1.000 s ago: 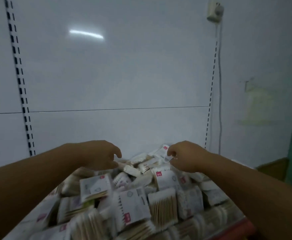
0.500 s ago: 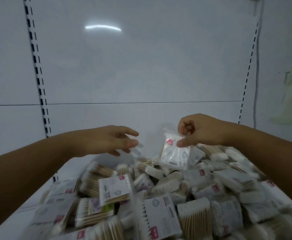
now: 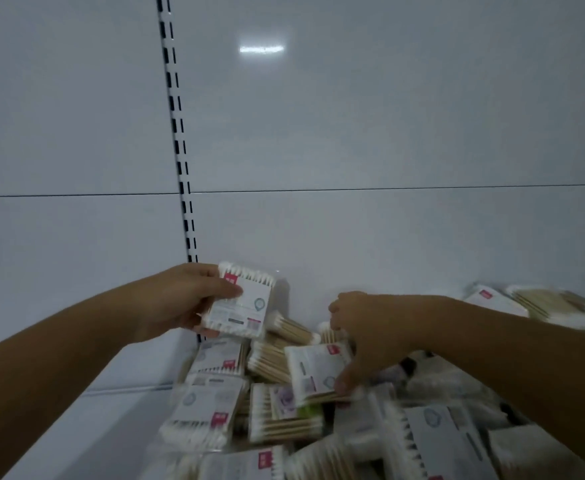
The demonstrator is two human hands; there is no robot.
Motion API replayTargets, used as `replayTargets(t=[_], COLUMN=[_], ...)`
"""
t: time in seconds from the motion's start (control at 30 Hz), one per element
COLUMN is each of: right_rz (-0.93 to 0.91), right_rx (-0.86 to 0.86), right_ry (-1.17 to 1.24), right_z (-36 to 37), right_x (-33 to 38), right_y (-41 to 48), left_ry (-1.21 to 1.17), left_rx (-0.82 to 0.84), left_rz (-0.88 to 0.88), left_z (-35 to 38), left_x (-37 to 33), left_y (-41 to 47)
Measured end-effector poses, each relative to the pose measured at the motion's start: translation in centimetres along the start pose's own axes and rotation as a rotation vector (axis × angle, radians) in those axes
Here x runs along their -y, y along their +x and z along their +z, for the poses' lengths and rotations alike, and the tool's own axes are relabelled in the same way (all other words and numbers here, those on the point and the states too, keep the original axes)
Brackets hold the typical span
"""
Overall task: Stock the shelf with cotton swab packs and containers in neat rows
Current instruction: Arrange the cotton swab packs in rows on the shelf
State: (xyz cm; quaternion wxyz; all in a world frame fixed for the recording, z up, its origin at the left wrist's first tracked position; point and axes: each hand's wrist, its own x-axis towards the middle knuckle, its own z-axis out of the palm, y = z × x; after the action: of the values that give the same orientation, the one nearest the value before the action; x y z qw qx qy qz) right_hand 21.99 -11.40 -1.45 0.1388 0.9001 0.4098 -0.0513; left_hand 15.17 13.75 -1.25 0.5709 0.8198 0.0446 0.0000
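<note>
Just above the heap, close in front of the white back panel (image 3: 370, 126), the lifted pack (image 3: 246, 304) is up in the air. It stands nearly upright, white cotton tips along its top edge, a pink tag at the upper left corner, a barcode low on its face. The left hand (image 3: 180, 303) has it: thumb laid across the front near the tag, fingers wrapped round the left edge and behind.

Over to the right, the second pack (image 3: 313, 370) lies tilted on top of the heap, with a pink tag at its upper right and wooden sticks showing along the lower edge. The right hand (image 3: 370, 334) is on it, thumb pressed to the lower right of the face, the other fingers curled over the far side and mostly hidden.

Below both hands spreads the heap of swab packs (image 3: 208, 417), jumbled at every angle, some face up, some showing bundles of sticks. It blurs toward the near edge. More packs (image 3: 547, 303) sit at the far right, also blurred.

Left of the heap runs the bare white shelf floor (image 3: 86, 420). A slotted upright (image 3: 177, 143) climbs the panel behind the left hand, and a light glare (image 3: 261, 49) shines high on it.
</note>
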Motion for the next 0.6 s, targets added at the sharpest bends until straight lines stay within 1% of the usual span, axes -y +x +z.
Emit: replayTargets(t=[0.07,0.13,0.23,0.33,0.4,0.43,0.5,0.57,0.6], right_rz=[-0.025,-0.05,-0.112,-0.144,-0.17,-0.201,-0.252,-0.266,-0.27], right_rx=[-0.101,-0.155,-0.213,-0.345,-0.445,-0.494,-0.61,-0.7,-0.728], right_ry=[0.033,0.077,0.177,0.317,0.448,0.516,0.594,0.539,0.459], right_z=[-0.1,-0.1,0.0,-0.9,-1.8,-2.2,-2.7,-2.7,-2.4], right_x=[-0.3,-1.0,-1.9,-3.0,-3.8,-4.0,-4.1,-4.0,-4.2], right_y=[-0.2,-0.4,-0.9,-1.7,-2.2,-2.4,-2.5,-2.5,-2.6], left_ry=[0.006,0.006,-0.043,-0.183,-0.229,-0.256,-0.341,-0.382,-0.387], left_rx=[0.009,-0.003,-0.094,-0.193,-0.223,-0.208,-0.076,0.07,0.097], left_rz=[0.002,0.015,0.035,0.047,0.055,0.053,0.043,0.033,0.032], left_z=[0.0,0.5,1.3,2.3,3.3,4.0,5.6,7.3,8.1], left_x=[0.2,-0.1,-0.8,-1.8,-2.5,-2.8,-3.4,-3.9,-4.1], left_y=[-0.2,-0.2,-0.4,-0.5,-0.5,-0.5,-0.5,-0.3,-0.2])
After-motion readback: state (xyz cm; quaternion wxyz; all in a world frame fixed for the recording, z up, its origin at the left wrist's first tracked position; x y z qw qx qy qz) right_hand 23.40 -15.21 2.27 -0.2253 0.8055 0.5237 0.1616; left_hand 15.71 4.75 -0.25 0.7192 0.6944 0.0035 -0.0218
